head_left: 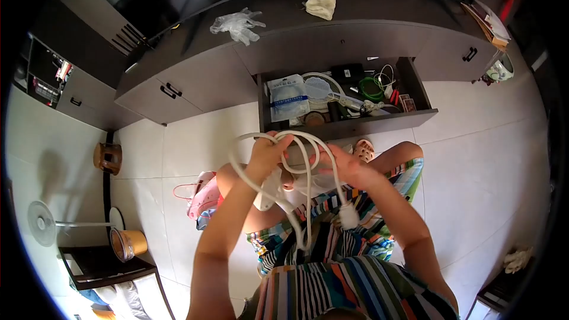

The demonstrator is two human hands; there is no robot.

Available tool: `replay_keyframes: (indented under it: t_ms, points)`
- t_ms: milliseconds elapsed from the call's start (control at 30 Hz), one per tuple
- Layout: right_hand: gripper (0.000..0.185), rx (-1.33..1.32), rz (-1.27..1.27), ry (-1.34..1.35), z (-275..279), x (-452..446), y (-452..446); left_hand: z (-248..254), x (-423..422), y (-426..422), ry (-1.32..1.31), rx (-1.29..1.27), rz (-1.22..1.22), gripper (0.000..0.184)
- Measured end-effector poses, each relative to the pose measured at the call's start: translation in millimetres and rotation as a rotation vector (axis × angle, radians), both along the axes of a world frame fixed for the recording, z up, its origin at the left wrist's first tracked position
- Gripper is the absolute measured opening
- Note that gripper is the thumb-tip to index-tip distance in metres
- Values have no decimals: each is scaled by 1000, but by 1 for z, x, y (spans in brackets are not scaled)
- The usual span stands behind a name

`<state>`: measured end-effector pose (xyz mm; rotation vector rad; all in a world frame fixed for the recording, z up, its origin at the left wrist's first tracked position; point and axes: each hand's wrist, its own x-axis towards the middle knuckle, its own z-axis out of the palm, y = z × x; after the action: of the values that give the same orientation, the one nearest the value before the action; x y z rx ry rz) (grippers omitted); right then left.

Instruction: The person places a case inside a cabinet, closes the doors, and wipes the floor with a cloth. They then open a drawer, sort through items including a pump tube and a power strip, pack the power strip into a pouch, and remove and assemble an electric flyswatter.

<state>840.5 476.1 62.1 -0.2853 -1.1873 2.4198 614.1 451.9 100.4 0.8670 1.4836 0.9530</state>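
Note:
A thick white cable (307,201) hangs in loose loops between my two hands, above my lap. My left hand (271,153) is closed around the loops on the left side. On the right side, my right hand (342,163) holds the cable too, its fingers partly behind the loops. A white plug (348,216) dangles from the cable below my right hand. Below my left hand, partly hidden by my forearm, is a white piece (264,200) that looks like a socket end. Just beyond my hands stands an open drawer (379,123).
The drawer holds a plastic packet (288,99), a green cable coil (371,88) and several small items. On the cabinet top (278,14) lie a clear glove (238,24) and a cream cloth (320,8). A pink bag (204,198) is on the floor left of my leg.

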Motion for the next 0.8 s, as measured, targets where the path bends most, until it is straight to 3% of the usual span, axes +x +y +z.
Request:
replay_keyframes:
  t_ms: [100,133,167,233,333,367,433,467,567,600,700,733,800]
  points:
    - [106,100,-353,-96,8,-22,-34,-34,20,15,528,254,96,31]
    - [122,130,-374,-53,6,-26,-35,-22,32,15,633,402,124,32]
    - [123,386,-469,-137,-3,-29,-39,-23,40,14,646,416,176,32]
    - [122,412,-481,-107,-1,-26,-46,-25,51,11,679,446,264,32]
    - [104,445,-624,-269,16,-32,-59,-36,50,14,723,478,205,29]
    - [88,236,-650,-303,8,-31,-55,-36,48,15,756,517,182,27]
    - [57,-185,-692,-365,-19,-25,-37,-18,43,14,57,182,117,23]
    - [31,-178,-680,-311,-21,-23,-25,-9,43,12,-289,9,79,21]
    - [35,-421,-575,-259,-8,-13,-24,-14,43,9,-422,-64,241,17]
    - [55,-577,-305,15,-15,-3,-17,-25,44,11,-376,30,285,18]
    - [75,-345,-312,12,-11,-6,-31,-44,48,21,30,229,340,23]
    - [88,-358,-268,-4,-4,-5,-32,-37,48,24,140,125,292,28]
    - [85,-234,-342,-102,6,-6,-34,-17,57,22,348,212,230,27]
